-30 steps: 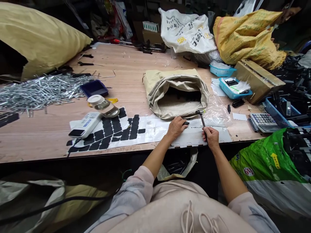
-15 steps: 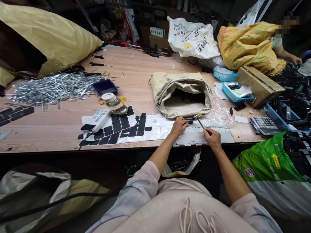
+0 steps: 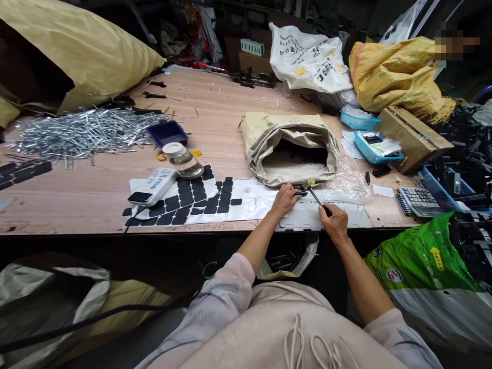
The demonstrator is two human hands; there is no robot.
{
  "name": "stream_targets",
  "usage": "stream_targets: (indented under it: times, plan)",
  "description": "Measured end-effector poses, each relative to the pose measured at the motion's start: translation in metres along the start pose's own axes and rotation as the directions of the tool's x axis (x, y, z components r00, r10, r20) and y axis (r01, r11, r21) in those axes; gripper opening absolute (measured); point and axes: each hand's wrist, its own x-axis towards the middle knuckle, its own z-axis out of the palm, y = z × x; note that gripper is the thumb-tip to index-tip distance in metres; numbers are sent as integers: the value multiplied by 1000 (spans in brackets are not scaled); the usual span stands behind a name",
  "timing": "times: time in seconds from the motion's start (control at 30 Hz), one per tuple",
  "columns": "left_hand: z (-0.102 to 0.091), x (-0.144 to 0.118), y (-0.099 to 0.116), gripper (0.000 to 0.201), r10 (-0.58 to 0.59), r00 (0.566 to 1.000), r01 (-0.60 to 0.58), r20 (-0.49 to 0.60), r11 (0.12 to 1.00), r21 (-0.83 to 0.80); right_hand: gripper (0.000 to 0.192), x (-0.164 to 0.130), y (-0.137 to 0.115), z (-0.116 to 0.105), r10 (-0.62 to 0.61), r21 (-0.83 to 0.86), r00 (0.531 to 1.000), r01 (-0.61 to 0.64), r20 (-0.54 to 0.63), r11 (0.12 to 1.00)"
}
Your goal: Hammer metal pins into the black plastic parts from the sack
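hammer beside small black piece, in front of the sack

we are working at the front edge of a wooden workbench [image 3: 215, 133]. our left hand [image 3: 285, 199] is pinching a small black piece [image 3: 301, 193], and one end of it is sticking out from the fingers toward the right. our right hand [image 3: 335, 223] is grasping the handle of a hammer [image 3: 316, 198], with the fingers wrapping well around it. the hammer's head is standing just beside the black piece; if the two are touching, we cannot tell. the black piece is staying near the far edge of a pale board [image 3: 300, 219], close before the mouth of a beige sack [image 3: 282, 122]. clear plastic film [image 3: 351, 184] is lying on the right side.

for doing this part well, in our judgement, we should be holding the piece firmly and flat, because a thin thing may be jumping under a blow. we should be leaving the fingertips well behind the place where the head is landing. short and light taps from the wrist are probably giving better control than big swings. also the sack is sitting very near, so we should be watching that its folds are not catching the hammer.
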Motion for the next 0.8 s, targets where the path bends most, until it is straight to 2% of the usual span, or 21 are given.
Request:
stream_targets:
  times: [0.13,0.23,0.3,0.37,0.43,0.47,0.53,0.6,0.7,0.77,0.8]
  plan:
    - [-1,-1,2,14,-7,1000,7,12,1000,11,21,-1,-3,3,55,52,998,-57,32,997]
    - [-2,-1,3,16,-3,1000,3,11,1000,3,24,1,3,1,168,225,984,-176,53,958]
    - [-3,0,3,18,-3,1000,3,11,1000,-6,30,5,9,-1,297,391,949,-314,105,865]
    - [-5,1,5,18,-3,1000,4,11,1000,-14,34,11,15,-3,415,543,892,-440,178,715]
    - [-10,-1,10,17,14,1000,-14,-11,1000,-22,34,16,18,-4,484,638,848,-498,216,588]
    - [-13,-5,14,17,33,999,-34,-37,999,-26,34,17,19,-4,500,663,838,-505,221,553]
    - [-21,-23,25,20,91,991,-94,-97,995,-33,34,19,19,-3,500,680,836,-504,228,533]
    - [-27,-54,36,26,172,980,-176,-96,984,-33,34,19,20,-2,482,680,842,-501,241,535]
    - [-31,-113,42,33,268,960,-266,77,963,-31,35,18,21,0,478,690,843,-499,247,524]
    - [-28,-148,37,34,241,946,-244,218,970,-15,35,18,22,1,478,695,842,-501,251,516]
    - [-26,-162,33,34,186,944,-196,271,980,11,36,18,22,1,478,694,841,-502,253,517]
